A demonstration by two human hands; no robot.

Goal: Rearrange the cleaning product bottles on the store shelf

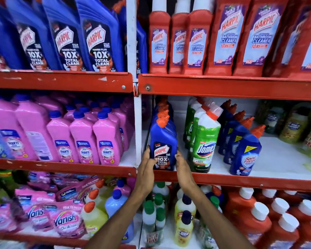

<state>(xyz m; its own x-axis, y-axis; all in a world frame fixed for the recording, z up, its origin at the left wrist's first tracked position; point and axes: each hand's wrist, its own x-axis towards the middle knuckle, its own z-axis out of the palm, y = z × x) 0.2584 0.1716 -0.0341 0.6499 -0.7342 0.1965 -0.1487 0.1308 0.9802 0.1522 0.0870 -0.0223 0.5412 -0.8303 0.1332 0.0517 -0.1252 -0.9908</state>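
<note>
A blue Harpic bottle (162, 141) with an orange cap stands upright at the front left of the middle shelf (258, 180), heading a row of like bottles. My left hand (146, 166) presses its left side and my right hand (182, 164) presses its right side, so both hands clasp it near the base. To its right stands a row of green and white Domex bottles (206, 141), then a row of blue Sani Fresh bottles (245, 155). White shelf floor shows between the rows.
Large blue Harpic bottles (99, 38) and red Harpic bathroom cleaner bottles (226, 36) fill the top shelf. Pink Shakti bottles (83, 139) sit at middle left, beyond a white upright post (137, 132). Vanish pouches (65, 220) and assorted bottles crowd the bottom shelf.
</note>
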